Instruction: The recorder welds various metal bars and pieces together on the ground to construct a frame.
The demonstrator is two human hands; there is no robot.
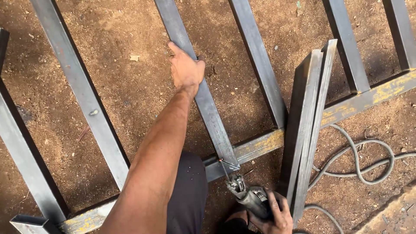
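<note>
Your left hand [186, 71] is clamped on the bar [203, 99] above mid-frame, fingers wrapped over its edge. That bar runs from top centre down and right to its lower end on the rail [260, 145]. Your right hand [275, 216], at the bottom edge, grips the holder [249, 197], whose rod [225, 170] points up and left to that joint. The right hand is nearer. Two loose bars [310, 117] lean just right of it, with cable [359, 162] beyond.

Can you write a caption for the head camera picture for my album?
Left hand steadies a steel bar while right hand holds a welding holder at its joint.
</note>
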